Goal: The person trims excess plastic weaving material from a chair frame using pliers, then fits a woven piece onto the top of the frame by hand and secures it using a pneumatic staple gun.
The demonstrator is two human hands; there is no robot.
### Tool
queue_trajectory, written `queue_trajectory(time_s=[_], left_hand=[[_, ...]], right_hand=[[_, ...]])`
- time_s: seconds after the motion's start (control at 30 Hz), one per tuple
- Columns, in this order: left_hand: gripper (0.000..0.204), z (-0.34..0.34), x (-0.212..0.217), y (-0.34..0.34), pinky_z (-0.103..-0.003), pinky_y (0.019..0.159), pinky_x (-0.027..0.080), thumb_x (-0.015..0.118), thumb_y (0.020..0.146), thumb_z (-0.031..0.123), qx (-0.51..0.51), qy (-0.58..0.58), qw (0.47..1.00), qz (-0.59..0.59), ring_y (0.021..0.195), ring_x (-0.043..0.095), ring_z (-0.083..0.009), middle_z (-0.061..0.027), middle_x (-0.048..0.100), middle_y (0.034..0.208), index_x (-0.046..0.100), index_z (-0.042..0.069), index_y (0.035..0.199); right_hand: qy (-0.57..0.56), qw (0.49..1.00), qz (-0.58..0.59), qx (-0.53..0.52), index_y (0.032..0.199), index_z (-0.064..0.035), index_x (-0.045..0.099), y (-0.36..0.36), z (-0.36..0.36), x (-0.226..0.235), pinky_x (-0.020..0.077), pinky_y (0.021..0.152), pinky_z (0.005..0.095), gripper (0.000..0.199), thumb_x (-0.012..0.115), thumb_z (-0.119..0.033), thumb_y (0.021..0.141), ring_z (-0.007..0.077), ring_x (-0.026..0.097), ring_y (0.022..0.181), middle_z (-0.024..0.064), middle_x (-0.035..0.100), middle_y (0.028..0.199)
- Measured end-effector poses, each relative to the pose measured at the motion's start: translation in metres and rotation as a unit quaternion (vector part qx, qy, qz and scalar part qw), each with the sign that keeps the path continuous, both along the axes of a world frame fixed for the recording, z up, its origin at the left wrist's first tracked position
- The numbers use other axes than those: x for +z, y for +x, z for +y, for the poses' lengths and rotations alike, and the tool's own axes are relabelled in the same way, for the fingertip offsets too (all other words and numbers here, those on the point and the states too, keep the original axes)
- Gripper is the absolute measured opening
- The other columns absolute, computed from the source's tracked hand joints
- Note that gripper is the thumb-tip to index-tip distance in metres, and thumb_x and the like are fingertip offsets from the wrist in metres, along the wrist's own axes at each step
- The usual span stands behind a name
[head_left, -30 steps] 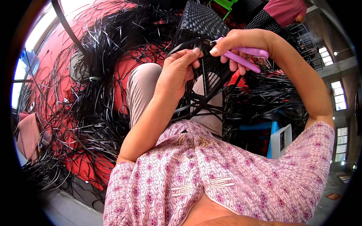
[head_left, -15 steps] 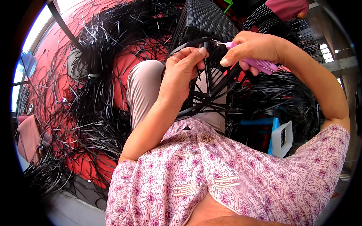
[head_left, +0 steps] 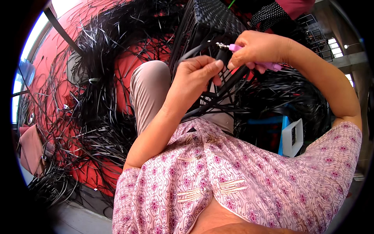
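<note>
My right hand (head_left: 261, 48) is wrapped round the handles of pink-handled pliers (head_left: 269, 65), whose small metal tip points left. Close beside it, my left hand (head_left: 198, 74) pinches a flat black plastic strip (head_left: 221, 54) between thumb and forefinger, just below the plier tip. Another bent strip (head_left: 193, 50) arches above my left knuckles. Just beyond both hands stands a woven black basket (head_left: 216, 19), its woven face toward the top and long loose strips hanging toward my lap. Whether the jaws grip a strip is too small to tell.
Heaps of loose black strips (head_left: 101, 58) cover the red floor (head_left: 124, 74) to the left, with a tied bundle among them. More strips (head_left: 284, 93) lie at right, near a blue-and-white plastic container (head_left: 292, 138). A pink cloth item (head_left: 33, 150) rests at far left. Someone's dotted sleeve (head_left: 269, 17) shows at the top.
My left hand has shifted slightly right, closer to my right hand. The plier tip has turned a little and moved slightly left. The basket has shifted slightly.
</note>
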State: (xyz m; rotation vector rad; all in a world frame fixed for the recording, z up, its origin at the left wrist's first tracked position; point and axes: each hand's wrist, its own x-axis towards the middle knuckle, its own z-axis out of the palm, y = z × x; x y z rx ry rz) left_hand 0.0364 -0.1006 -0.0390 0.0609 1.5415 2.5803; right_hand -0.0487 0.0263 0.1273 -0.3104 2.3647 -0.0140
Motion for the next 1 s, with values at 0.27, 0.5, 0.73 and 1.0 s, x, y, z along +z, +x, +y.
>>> queue_trajectory(time_s=[0.27, 0.5, 0.73, 1.0], left_hand=[[0.021, -0.011, 0.004, 0.045, -0.04, 0.068, 0.052, 0.072, 0.086, 0.023, -0.119, -0.409, 0.834, 0.351, 0.073, 0.066, -0.0322, -0.0134, 0.066, 0.077, 0.072, 0.002, 0.082], [0.02, -0.027, 0.062, 0.045, -0.031, 0.056, 0.048, 0.069, 0.091, 0.021, -0.065, -0.241, 0.955, 0.159, 0.06, 0.064, -0.0179, -0.0088, 0.066, 0.069, 0.07, 0.001, 0.089], [0.014, -0.011, 0.005, -0.005, -0.031, 0.063, 0.051, 0.066, 0.09, 0.015, 0.336, -0.357, 0.853, 0.177, 0.069, 0.068, -0.0222, -0.0112, 0.07, 0.078, 0.071, 0.002, 0.095], [0.011, -0.001, 0.013, -0.015, -0.036, 0.058, 0.049, 0.069, 0.087, 0.014, 0.417, -0.507, 0.691, 0.302, 0.066, 0.064, -0.0248, -0.0061, 0.06, 0.086, 0.071, 0.009, 0.097]], right_hand=[[0.005, 0.994, -0.087, -0.067, 0.088, 0.002, 0.067, 0.014, 0.051, 0.025, 0.0506, 0.045, 0.0284, 0.041, 0.071, -0.039, 0.081, 0.0177, 0.064, 0.052, 0.0079, 0.063, 0.065], [-0.26, 0.953, -0.035, -0.15, 0.093, 0.0, 0.066, 0.03, 0.04, 0.017, 0.0526, 0.048, 0.0261, 0.045, 0.064, -0.045, 0.089, 0.0163, 0.064, 0.051, 0.0066, 0.065, 0.065], [-0.291, 0.943, -0.105, -0.119, 0.085, 0.0072, 0.06, 0.005, 0.028, -0.017, 0.0541, 0.042, 0.0283, 0.062, 0.071, -0.053, 0.081, 0.0204, 0.063, 0.044, 0.0126, 0.061, 0.062], [-0.255, 0.943, -0.136, -0.167, 0.085, 0.0008, 0.058, 0.003, 0.041, -0.029, 0.0554, 0.041, 0.0285, 0.05, 0.066, -0.048, 0.089, 0.019, 0.064, 0.046, 0.01, 0.063, 0.062]])
